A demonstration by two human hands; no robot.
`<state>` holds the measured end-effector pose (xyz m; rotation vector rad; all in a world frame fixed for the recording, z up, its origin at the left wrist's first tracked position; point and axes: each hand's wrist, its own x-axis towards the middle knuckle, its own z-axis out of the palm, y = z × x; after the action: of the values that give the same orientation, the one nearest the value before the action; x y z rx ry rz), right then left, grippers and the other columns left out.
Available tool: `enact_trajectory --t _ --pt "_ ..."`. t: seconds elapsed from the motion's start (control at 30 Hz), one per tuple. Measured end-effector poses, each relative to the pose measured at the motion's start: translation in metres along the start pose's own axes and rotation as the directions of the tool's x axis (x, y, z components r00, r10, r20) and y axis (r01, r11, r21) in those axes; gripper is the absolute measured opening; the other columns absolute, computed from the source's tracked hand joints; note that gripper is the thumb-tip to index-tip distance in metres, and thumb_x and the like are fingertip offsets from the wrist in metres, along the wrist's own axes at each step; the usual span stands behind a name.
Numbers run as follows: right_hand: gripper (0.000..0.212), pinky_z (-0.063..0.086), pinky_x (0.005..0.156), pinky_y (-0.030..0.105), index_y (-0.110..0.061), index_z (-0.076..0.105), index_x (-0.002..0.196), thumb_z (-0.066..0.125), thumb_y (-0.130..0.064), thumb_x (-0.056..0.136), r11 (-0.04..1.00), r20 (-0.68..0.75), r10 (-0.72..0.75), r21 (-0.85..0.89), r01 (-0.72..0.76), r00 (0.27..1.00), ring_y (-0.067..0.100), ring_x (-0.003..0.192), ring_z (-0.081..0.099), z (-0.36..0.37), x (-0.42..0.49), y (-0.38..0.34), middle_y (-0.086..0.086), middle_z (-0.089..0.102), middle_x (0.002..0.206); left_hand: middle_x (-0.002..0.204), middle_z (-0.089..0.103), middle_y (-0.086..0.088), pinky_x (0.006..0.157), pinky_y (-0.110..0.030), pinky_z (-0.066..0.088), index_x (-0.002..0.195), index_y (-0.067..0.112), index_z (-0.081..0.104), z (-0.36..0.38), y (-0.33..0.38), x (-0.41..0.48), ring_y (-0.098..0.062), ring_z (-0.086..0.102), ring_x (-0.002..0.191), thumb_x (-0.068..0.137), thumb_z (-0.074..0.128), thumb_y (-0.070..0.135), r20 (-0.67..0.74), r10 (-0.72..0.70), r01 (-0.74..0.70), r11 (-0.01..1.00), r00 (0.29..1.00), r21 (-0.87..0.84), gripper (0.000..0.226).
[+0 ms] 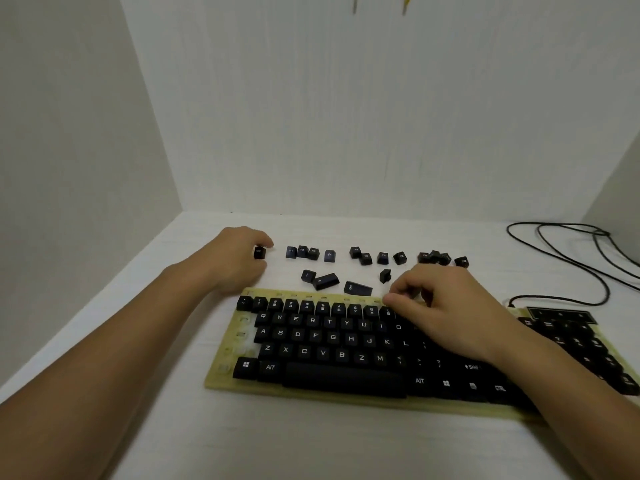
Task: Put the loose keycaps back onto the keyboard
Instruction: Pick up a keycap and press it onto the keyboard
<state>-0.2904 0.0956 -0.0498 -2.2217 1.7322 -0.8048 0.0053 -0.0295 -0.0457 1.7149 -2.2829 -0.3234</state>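
In the head view, the keyboard [225, 358] lies across the lower centre and right of the frame on the white table [311, 445], and you are partway through the job. The number row, the letter rows, the spacebar and the bottom modifiers are seated. The top strip of the yellowish base shows bare sockets, and so does the column at its left edge beside Q, A and Z. The far right end is too blurred to judge.

The loose keycaps [363, 258] lie above the keyboard: a long line of small ones across the middle of the frame, and four more, two of them wide, just beside the keyboard's top edge. I judge more than a dozen are left to fit.

Your left hand [239, 258], centre left, pinches a single keycap [259, 252] between thumb and fingertips at the left end of that line. Your right hand [446, 306] is curled over the right end of the number row; I cannot tell whether it holds anything.

No container is in view. A black cable [571, 258] loops at upper right.
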Motion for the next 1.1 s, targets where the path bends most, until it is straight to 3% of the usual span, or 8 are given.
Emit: enact_trajectory --t 0.17,0.3,0.47,0.6,0.7,0.83,0.97,1.1 --pt "0.03 0.039 0.064 0.02 -0.029 0.073 0.081 0.056 -0.054 0.081 1.0 -0.007 0.002 -0.015 -0.002 1.0 -0.006 0.081 0.055 0.001 0.001 -0.001 -0.015 0.068 0.079 0.129 0.061 -0.003 0.089 -0.024 0.04 0.125 0.02 0.062 -0.002 -0.006 0.0 -0.021 0.058 0.109 0.094 0.056 0.02 -0.026 0.012 -0.011 1.0 1.0 0.028 0.032" --pt "0.03 0.048 0.066 0.028 -0.032 0.069 0.078 0.054 -0.056 0.081 0.999 -0.015 0.007 -0.046 -0.008 1.0 -0.002 0.079 0.057 0.004 0.001 0.0 -0.016 0.068 0.078 0.114 0.068 0.002 0.077 -0.019 0.039 0.114 0.021 0.068 -0.004 -0.005 -0.003 -0.01 0.057 0.085 0.092 0.06 0.017 -0.029 0.043 -0.043 0.999 0.999 0.011 0.024" --pt "0.025 0.046 0.064 0.026 -0.033 0.067 0.08 0.054 -0.055 0.083 0.994 0.002 -0.031 -0.102 0.032 1.0 -0.001 0.075 0.057 0.004 0.002 0.001 -0.017 0.064 0.074 0.083 0.072 0.008 0.055 -0.018 0.048 0.082 0.021 0.074 -0.034 0.006 -0.022 -0.009 0.066 0.059 0.081 0.077 0.018 0.013 0.054 -0.045 0.931 0.998 -0.361 0.005" --pt "0.039 0.048 0.066 0.029 -0.035 0.073 0.086 0.045 -0.062 0.085 0.988 0.008 -0.088 -0.123 0.089 0.996 0.0 0.072 0.057 0.004 0.002 0.003 -0.018 0.061 0.072 0.067 0.072 0.008 0.043 -0.009 0.039 0.085 0.015 0.077 -0.053 0.017 -0.04 -0.012 0.072 0.066 0.083 0.075 0.012 0.181 0.05 0.034 0.9 0.982 -0.434 0.004" --pt "0.043 0.049 0.064 0.031 -0.037 0.074 0.085 0.042 -0.064 0.084 0.982 -0.002 -0.135 -0.132 0.133 0.991 0.001 0.069 0.057 0.005 0.002 0.005 -0.018 0.059 0.067 0.067 0.074 0.006 0.039 -0.007 0.037 0.09 0.014 0.077 -0.056 0.019 -0.044 -0.014 0.074 0.074 0.087 0.069 0.007 0.302 0.043 0.084 0.915 0.952 -0.395 0.011" --pt "0.037 0.051 0.063 0.034 -0.037 0.074 0.084 0.046 -0.061 0.086 0.977 -0.017 -0.164 -0.139 0.161 0.986 0.003 0.067 0.058 0.007 0.004 0.009 -0.018 0.061 0.068 0.088 0.076 -0.013 0.048 -0.009 0.047 0.097 0.007 0.075 -0.059 0.017 -0.045 -0.012 0.072 0.068 0.086 0.068 -0.001 0.375 0.068 0.103 0.903 0.924 -0.417 0.015" --pt "0.034 0.051 0.064 0.034 -0.037 0.073 0.084 0.047 -0.06 0.086 0.976 -0.018 -0.173 -0.137 0.169 0.985 0.004 0.069 0.059 0.009 0.005 0.011 -0.017 0.062 0.068 0.08 0.074 -0.005 0.043 -0.007 0.041 0.095 0.008 0.075 -0.062 0.013 -0.048 -0.006 0.07 0.064 0.086 0.069 -0.001 0.409 0.062 0.103 0.923 0.91 -0.371 0.015" --pt "0.033 0.05 0.064 0.032 -0.038 0.073 0.083 0.047 -0.06 0.085 0.977 -0.028 -0.173 -0.132 0.168 0.984 0.004 0.069 0.059 0.009 0.005 0.012 -0.018 0.061 0.068 0.075 0.075 -0.001 0.041 -0.007 0.04 0.092 0.011 0.076 -0.062 0.014 -0.046 -0.016 0.072 0.074 0.086 0.07 0.0 0.425 0.059 0.102 0.932 0.903 -0.347 0.014"
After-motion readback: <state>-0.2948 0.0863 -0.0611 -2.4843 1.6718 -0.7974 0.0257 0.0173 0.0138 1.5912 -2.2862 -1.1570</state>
